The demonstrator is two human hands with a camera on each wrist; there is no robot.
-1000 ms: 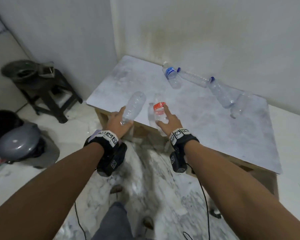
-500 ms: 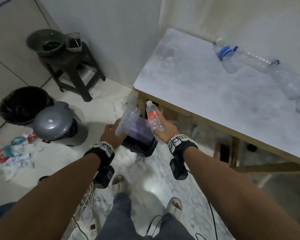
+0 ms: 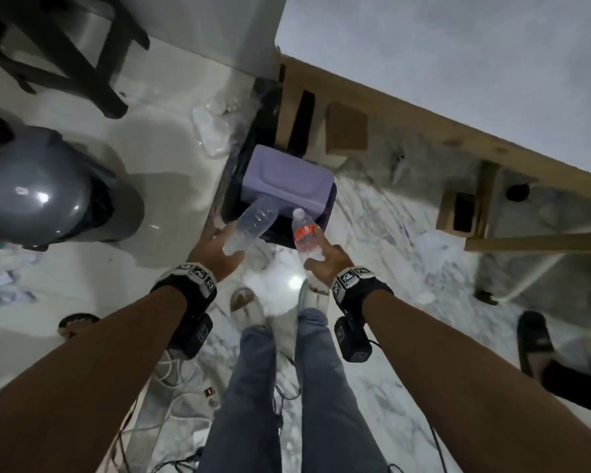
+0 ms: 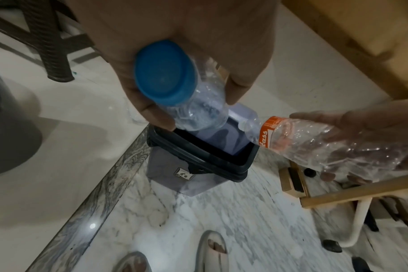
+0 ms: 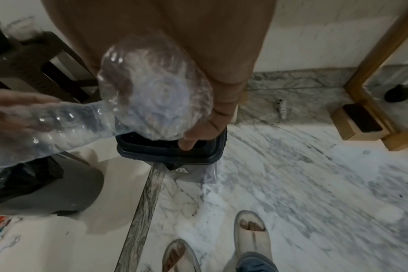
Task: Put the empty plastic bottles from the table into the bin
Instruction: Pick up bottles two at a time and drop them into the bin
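Observation:
A small bin (image 3: 321,213) with a dark rim and a raised purple lid (image 3: 287,182) stands on the floor by the table leg. My left hand (image 3: 219,244) grips a clear bottle (image 3: 255,221) near its blue cap (image 4: 165,73), base pointing into the bin's opening (image 4: 212,147). My right hand (image 3: 325,262) grips a second clear bottle with an orange label (image 3: 304,238), neck toward the bin (image 5: 170,154). In the right wrist view its crumpled base (image 5: 154,88) fills the middle. Both bottles hover just over the rim.
A grey dome-lidded bin (image 3: 38,192) sits to the left, a dark stool (image 3: 65,52) behind it. The wooden table frame (image 3: 423,131) and white top (image 3: 458,56) lie to the right. Cables (image 3: 171,373), a black sandal (image 3: 533,336) and my feet (image 3: 249,308) are on the marble floor.
Both hands have carried their bottles from the table's edge down to the purple-lidded bin. The view has tipped downward, and the other bottles on the table have gone out of sight.

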